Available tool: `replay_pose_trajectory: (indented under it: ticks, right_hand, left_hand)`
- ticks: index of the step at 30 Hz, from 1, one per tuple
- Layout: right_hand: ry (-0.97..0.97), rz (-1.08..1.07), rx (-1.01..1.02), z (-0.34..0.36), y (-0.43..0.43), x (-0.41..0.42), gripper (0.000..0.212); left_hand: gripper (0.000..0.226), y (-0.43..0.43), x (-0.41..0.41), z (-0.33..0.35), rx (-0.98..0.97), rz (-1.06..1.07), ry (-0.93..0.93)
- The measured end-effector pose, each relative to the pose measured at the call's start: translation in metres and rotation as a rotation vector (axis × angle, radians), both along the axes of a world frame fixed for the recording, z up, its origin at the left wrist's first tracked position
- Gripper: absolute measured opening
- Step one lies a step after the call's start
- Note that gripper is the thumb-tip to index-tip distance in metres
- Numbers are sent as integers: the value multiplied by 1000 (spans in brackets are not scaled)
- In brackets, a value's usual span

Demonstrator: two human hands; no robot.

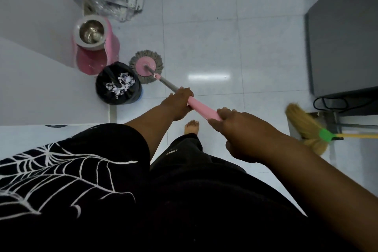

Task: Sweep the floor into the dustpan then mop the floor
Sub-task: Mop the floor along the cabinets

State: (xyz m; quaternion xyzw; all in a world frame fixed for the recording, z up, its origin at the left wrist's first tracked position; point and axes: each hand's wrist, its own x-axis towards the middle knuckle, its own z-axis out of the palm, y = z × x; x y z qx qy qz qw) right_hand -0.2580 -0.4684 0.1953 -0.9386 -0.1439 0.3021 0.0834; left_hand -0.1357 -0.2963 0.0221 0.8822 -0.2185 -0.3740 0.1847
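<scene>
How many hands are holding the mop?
2. The left hand holds the mop lower down its pink handle; the right hand holds the handle's top end, nearer the body.

Mop (146,68): head on the floor (225,47), just beside the bin (101,89).
Handle (202,111): 2 hands grip it, left hand (180,101) ahead of right hand (237,129).

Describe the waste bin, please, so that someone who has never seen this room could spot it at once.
Start at the white wall on the left, where a pink mop bucket stands. Just nearer the person, beside the mop, is the bin. Unlike its pink neighbours, it has a black liner and holds torn white paper.
</scene>
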Motion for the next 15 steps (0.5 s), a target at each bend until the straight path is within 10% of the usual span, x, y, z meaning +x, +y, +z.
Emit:
replay_pose_trajectory:
  ticks: [15]
  right_hand:
    - [-8,127,-140,23,-141,-98,58]
  left_hand:
    - [64,-132,-106,-2,-17,30,6]
